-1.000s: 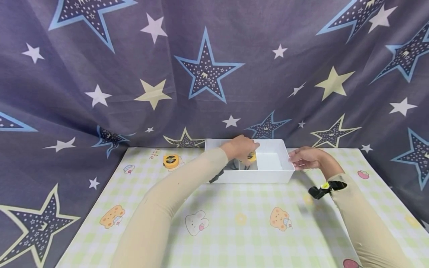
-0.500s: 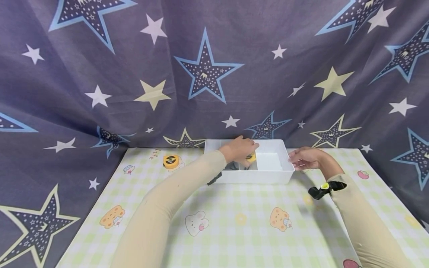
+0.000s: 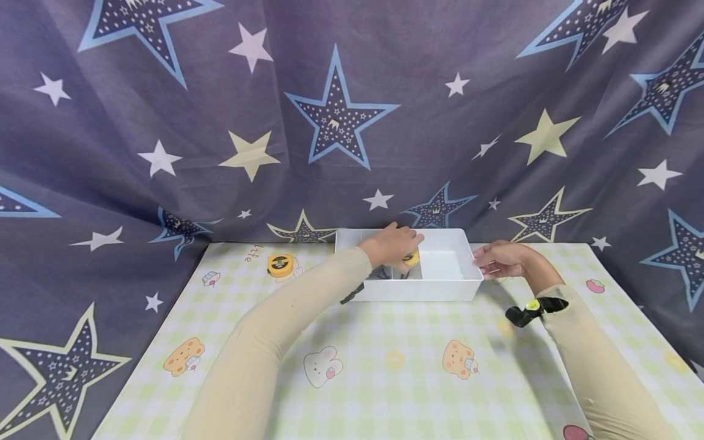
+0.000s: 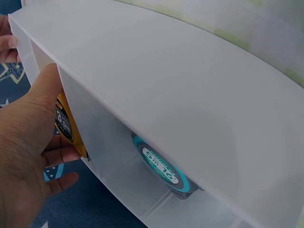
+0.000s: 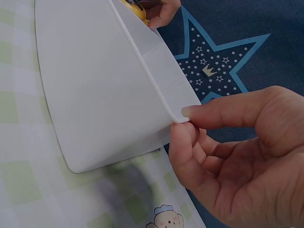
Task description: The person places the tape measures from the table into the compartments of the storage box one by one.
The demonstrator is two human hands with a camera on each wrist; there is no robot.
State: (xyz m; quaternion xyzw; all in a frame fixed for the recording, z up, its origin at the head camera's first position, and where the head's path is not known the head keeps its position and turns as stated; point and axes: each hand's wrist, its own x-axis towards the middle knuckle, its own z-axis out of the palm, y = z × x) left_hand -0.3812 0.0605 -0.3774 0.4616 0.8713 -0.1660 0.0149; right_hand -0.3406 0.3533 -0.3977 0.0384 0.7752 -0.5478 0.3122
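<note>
A white divided box (image 3: 448, 290) stands at the back of the table. My left hand (image 3: 393, 244) reaches into its middle compartment and grips a yellow tape measure (image 4: 68, 121), thumb on the near side and fingers on the far side. In the left wrist view, a teal and grey tape measure (image 4: 161, 164) lies in the neighbouring compartment, beyond the divider. My right hand (image 5: 247, 142) pinches the box's rim at its right front corner between thumb and finger. Part of the yellow tape measure is hidden behind my left hand in the head view.
Another yellow tape measure (image 3: 280, 265) lies on the checked tablecloth (image 3: 385, 379), left of the box. A dark curtain (image 3: 308, 195) with printed stars hangs right behind the box. The box's right compartment (image 3: 441, 264) shows its bare floor.
My left hand and forearm have shifted very slightly left, still gripping the yellow tape measure. My right hand and the box look unmoved.
</note>
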